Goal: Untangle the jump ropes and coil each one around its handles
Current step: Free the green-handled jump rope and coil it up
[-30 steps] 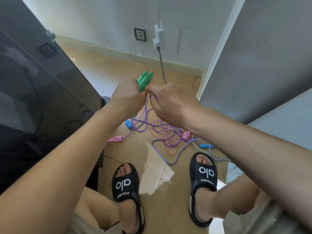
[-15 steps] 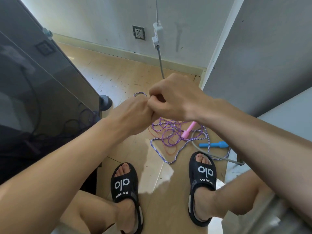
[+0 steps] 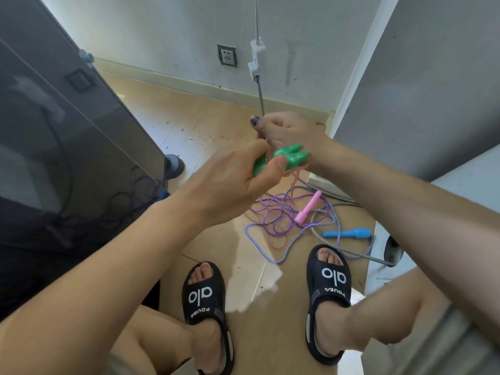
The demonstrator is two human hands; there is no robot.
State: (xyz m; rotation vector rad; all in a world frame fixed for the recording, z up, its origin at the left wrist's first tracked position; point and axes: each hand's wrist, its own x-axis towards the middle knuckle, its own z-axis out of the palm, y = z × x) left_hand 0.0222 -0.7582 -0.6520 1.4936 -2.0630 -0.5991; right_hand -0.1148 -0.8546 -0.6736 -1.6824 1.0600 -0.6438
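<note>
Head view shows, at the far left, a dark glossy cabinet that stands along the tan floor. Next to the right comes the left hand; its fingers and thumb are curled around the pair of green handles, which lie side by side with their long axis pointing to the right and a little up. The free ends of the handles stick out of this fist toward the right hand, which is just above and behind them. The right hand's fingers are bent and seem to pinch the thin orange rope, though the exact grip is hard to see. This rope passes around the handles near the left thumb and hangs down from there to the floor.

I judge that the coiling of the orange rope is in progress: the left hand is the holder, the right hand is the nearer one to lead the cord around the handles, across their long axis.

Below on the floor the purple rope lies in loose loops with a pink handle, crossed by the striped rope whose blue handle lies further right. At the far right stands a grey wall.
</note>
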